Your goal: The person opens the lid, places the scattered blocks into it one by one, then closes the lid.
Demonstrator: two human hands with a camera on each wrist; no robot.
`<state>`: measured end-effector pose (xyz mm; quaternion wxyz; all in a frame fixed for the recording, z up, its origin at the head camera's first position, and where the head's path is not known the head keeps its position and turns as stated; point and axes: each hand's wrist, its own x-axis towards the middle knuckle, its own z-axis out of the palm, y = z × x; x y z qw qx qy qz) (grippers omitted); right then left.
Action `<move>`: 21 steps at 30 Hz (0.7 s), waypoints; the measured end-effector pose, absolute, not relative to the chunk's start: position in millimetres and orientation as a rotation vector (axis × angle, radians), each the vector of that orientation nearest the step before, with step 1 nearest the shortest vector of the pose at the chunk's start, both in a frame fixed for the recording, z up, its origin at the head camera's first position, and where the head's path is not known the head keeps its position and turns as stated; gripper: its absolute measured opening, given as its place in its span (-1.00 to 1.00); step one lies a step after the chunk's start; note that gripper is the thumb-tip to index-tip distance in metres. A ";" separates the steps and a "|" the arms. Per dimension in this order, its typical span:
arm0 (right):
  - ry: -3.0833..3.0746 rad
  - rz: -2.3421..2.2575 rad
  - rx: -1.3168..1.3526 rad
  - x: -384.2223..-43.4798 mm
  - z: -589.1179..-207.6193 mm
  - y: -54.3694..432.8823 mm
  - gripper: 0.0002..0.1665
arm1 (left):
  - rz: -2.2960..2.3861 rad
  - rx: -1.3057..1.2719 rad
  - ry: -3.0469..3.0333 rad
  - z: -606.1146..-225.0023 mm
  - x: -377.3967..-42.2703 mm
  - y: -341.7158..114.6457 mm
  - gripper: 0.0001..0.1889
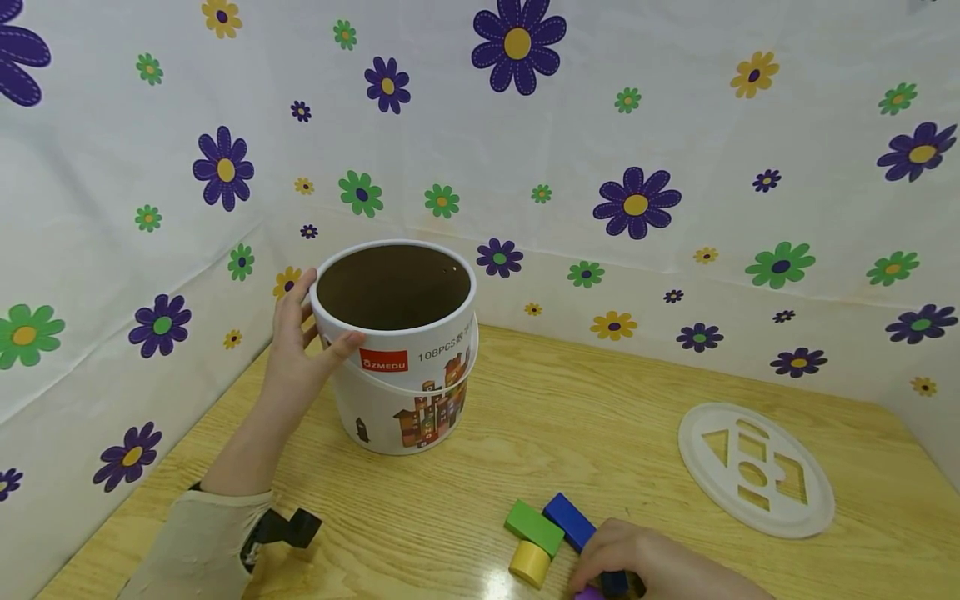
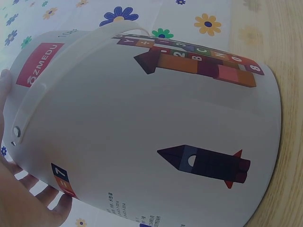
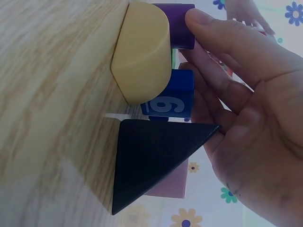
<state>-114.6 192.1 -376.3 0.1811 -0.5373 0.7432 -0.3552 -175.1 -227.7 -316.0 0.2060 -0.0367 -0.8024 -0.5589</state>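
A white bucket [image 1: 397,392] with a red label and a thin handle stands on the table at the left, its mouth facing up. My left hand [image 1: 296,354] grips it by the upper side, thumb in front and fingers round the left. In the right wrist view, my right hand [image 3: 265,99] pinches a purple block [image 3: 180,26], thumb on its end; the far fingertips are partly hidden. Around that hand lie a pale yellow rounded block [image 3: 142,52], a blue numbered block [image 3: 170,97], a black triangular block [image 3: 154,158] and a pink block [image 3: 174,182].
Left of my right hand are a green block [image 1: 534,528], a blue block [image 1: 567,521] and a yellow cylinder [image 1: 530,564]. A white lid with shaped holes [image 1: 813,517] lies farther right. Flowered cloth [image 1: 570,142] walls the table's back and sides.
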 end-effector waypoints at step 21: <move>2.070 -1.013 -1.075 -114.5 -371.9 182.2 -0.73 | -1.564 -0.083 -2.239 -316.1 -175.2 -226.6 -0.08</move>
